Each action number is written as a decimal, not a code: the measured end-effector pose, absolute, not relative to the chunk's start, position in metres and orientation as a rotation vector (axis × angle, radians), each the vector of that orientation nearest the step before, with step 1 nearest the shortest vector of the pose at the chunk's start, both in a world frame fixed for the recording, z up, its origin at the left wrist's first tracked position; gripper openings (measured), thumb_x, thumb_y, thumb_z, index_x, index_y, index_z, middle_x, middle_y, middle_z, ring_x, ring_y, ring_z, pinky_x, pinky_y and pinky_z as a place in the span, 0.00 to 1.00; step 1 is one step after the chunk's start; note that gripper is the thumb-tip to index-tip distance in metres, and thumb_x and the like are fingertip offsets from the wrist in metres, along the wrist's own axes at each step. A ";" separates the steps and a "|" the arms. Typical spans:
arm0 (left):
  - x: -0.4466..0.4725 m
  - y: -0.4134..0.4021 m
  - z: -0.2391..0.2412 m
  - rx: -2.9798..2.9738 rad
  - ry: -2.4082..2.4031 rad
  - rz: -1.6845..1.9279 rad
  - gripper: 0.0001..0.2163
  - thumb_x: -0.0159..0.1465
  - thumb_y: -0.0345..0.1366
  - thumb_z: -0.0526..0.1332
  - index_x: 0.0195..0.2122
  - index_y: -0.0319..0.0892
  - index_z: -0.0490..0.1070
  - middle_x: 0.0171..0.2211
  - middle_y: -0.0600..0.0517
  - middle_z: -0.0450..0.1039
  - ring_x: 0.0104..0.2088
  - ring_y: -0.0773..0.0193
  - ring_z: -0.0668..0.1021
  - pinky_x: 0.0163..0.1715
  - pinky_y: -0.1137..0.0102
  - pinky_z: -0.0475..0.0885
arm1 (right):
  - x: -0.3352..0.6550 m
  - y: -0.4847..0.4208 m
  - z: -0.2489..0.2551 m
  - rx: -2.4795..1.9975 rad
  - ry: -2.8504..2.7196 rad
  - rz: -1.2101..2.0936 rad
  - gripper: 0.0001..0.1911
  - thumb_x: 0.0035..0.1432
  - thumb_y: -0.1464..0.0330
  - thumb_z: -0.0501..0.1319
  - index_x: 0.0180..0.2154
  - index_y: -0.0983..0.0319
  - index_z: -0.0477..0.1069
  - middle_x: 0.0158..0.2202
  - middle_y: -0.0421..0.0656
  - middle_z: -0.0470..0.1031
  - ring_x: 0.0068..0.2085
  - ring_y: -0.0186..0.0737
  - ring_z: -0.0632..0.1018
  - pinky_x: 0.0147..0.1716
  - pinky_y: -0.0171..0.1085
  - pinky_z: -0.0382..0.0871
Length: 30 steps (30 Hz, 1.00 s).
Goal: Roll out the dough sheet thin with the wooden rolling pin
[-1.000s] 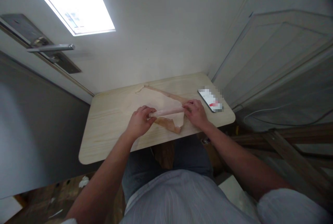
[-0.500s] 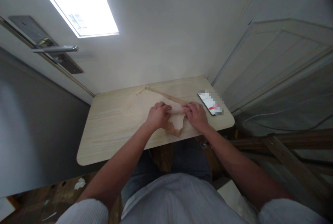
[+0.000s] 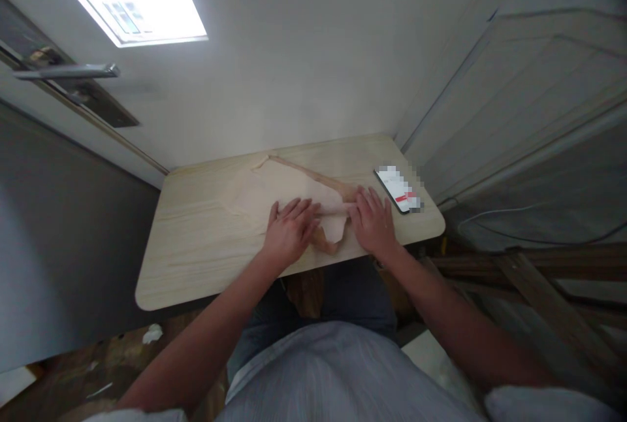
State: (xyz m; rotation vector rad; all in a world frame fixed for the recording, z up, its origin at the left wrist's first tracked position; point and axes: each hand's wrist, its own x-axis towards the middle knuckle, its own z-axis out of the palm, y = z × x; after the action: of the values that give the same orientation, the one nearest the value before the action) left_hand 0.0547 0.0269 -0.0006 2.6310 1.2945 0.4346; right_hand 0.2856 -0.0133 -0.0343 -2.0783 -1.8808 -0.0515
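A thin beige piece of cloth (image 3: 274, 188) lies spread on a light wooden table (image 3: 206, 232). Part of it is rolled into a narrow tube (image 3: 333, 208) near the table's front edge. My left hand (image 3: 290, 231) lies flat on the left part of the roll with its fingers stretched out. My right hand (image 3: 373, 221) lies flat on the right end of the roll, fingers also stretched out. A darker flap of the cloth (image 3: 329, 243) sticks out between the two hands toward me.
A phone (image 3: 398, 189) with a lit screen lies on the table's right side. A white wall stands behind the table, a door with a metal lever handle (image 3: 66, 71) at the left, a panelled door (image 3: 529, 89) at the right. Wooden beams (image 3: 539, 278) lie at the lower right.
My left hand slid right along the roll toward my right hand. Both hands went from gripping the roll's ends to lying flat on it with fingers stretched out.
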 end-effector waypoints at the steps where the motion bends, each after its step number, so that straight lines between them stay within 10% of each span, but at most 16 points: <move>1: 0.051 0.016 -0.002 2.637 1.273 0.436 0.20 0.75 0.46 0.49 0.65 0.54 0.65 0.67 0.51 0.66 0.69 0.53 0.65 0.69 0.45 0.50 | 0.283 -0.027 -0.038 -2.061 -1.864 -0.077 0.29 0.74 0.59 0.42 0.68 0.64 0.61 0.70 0.50 0.60 0.71 0.52 0.58 0.68 0.60 0.47; 15: 0.081 0.083 0.001 2.593 1.480 0.418 0.27 0.74 0.52 0.47 0.69 0.45 0.61 0.70 0.44 0.60 0.71 0.47 0.60 0.69 0.40 0.44 | 0.289 0.073 -0.026 -2.119 -1.799 0.004 0.27 0.72 0.59 0.45 0.63 0.63 0.68 0.68 0.53 0.64 0.69 0.62 0.60 0.65 0.68 0.47; 25: 0.041 -0.025 -0.005 2.607 1.301 0.426 0.29 0.73 0.52 0.49 0.72 0.45 0.54 0.71 0.45 0.57 0.72 0.54 0.57 0.72 0.48 0.43 | 0.275 -0.055 -0.041 -1.935 -1.872 -0.061 0.29 0.71 0.56 0.50 0.68 0.60 0.60 0.67 0.53 0.65 0.69 0.56 0.61 0.66 0.62 0.49; 30: 0.039 -0.010 -0.004 2.567 1.304 0.417 0.28 0.74 0.52 0.49 0.71 0.47 0.56 0.70 0.45 0.59 0.72 0.54 0.59 0.71 0.45 0.44 | 0.280 -0.042 -0.038 -1.860 -1.935 -0.034 0.21 0.68 0.55 0.56 0.58 0.55 0.72 0.62 0.48 0.72 0.67 0.57 0.64 0.66 0.61 0.50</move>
State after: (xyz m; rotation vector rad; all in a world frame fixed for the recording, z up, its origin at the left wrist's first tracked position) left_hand 0.0390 -0.0102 -0.0038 2.5668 1.3039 0.4174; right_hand 0.2803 -0.0418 -0.0378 -1.8601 -1.9350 -0.0341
